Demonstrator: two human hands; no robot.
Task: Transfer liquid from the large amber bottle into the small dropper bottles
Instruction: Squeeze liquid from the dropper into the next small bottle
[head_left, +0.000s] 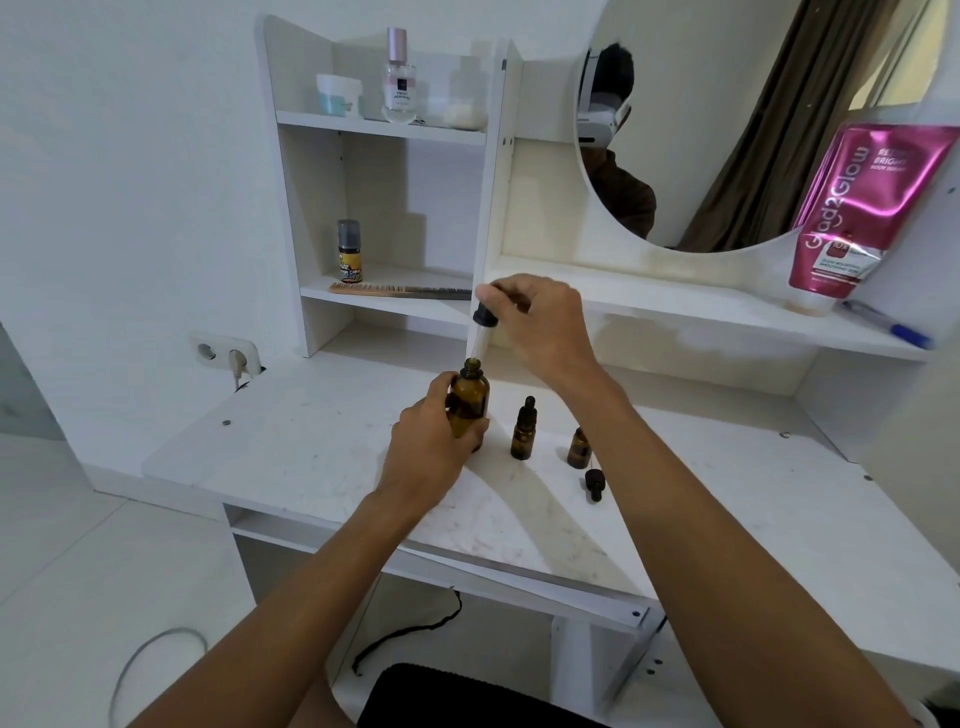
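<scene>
The large amber bottle (469, 402) stood upright on the white worktop (311, 457), and it is the landmark for all places here. The left hand (434, 434) was wrapped around the lower body of this bottle from the near-left side, fingers closed on the glass. The neck of the bottle was open, without cap.

Directly above the open neck, the right hand (540, 325) held a dropper (482, 330) by its black rubber bulb, pinched between thumb and fingers. The clear glass tube of the dropper pointed down, a little tilted, and its tip was at the mouth of the bottle. I could not tell if there was liquid in the tube.

Just to the right of the large bottle stood a small dropper bottle (523, 431), upright and closed with its black dropper cap. Further right of it stood a second small bottle (577, 447), partly hidden behind the right forearm. Its top could not be seen. Near this one, on the side closer to the person, a loose black dropper cap (595, 482) lay on the worktop.

Behind the large bottle, on a low shelf, lay a comb (400, 290). Far to the right and higher, a pink tube (857, 218) leaned near the round mirror (727, 156).
</scene>
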